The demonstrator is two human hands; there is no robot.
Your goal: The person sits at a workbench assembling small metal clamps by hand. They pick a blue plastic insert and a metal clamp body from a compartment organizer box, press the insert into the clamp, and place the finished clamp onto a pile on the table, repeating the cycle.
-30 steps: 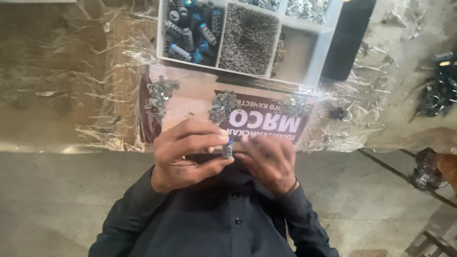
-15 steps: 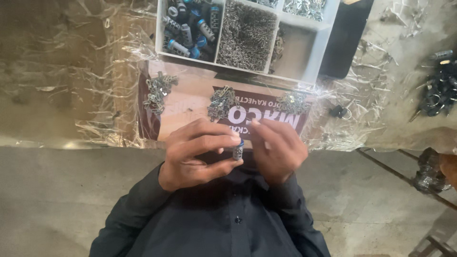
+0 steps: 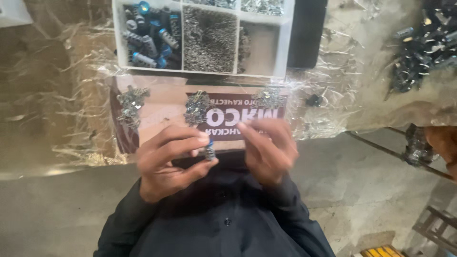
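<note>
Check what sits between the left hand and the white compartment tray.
Head view: a printed card with a cluster of metal parts on it lies between the left hand, pinching a blue-tipped part, and the tray.

Plastic-wrapped table, grey concrete floor

Springs in tray, probably mid-compartment.
</note>
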